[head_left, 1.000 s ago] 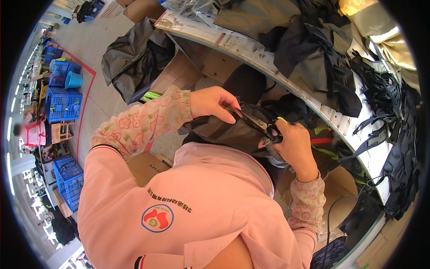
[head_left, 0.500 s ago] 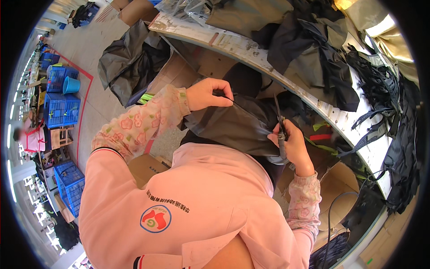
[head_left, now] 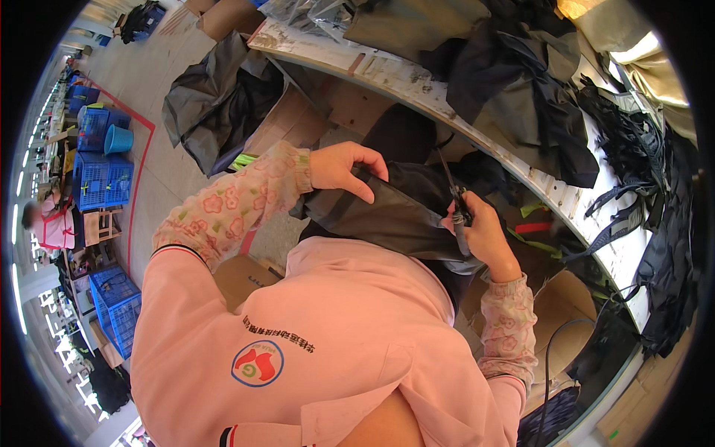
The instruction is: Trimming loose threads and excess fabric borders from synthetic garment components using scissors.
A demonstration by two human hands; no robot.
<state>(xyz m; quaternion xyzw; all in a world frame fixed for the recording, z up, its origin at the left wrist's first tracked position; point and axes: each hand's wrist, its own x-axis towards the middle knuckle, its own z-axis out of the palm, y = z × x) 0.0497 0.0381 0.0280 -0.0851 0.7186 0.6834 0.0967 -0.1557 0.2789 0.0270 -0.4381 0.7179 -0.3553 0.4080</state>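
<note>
Dark grey-black coated fabric (head_left: 402, 212) lies across my lap, with a seam or folded edge running along its upper side. My left hand (head_left: 342, 168) is at the fabric's left end, thumb and forefinger parted; the other fingers are partly hidden. At the right end of the fabric, my right hand (head_left: 482, 229) grips a pair of dark scissors (head_left: 460, 221). The blades point up and away from me, toward the table edge, and look closed or nearly so. The fingertips of this hand are close to the fabric; whether they also pinch it, I cannot tell.
A worn white table (head_left: 417, 88) curves across the far side, carrying dark fabric pieces (head_left: 521, 112) and black straps (head_left: 633, 149). More dark fabric (head_left: 220, 104) is heaped at the left. Cardboard boxes (head_left: 570, 302) stand low at right; blue crates (head_left: 104, 182) line the far left.
My left thumb and forefinger have come apart from their pinch on the fabric edge. My right hand and the scissors have shifted slightly left and away, with the blades tilting further left.
</note>
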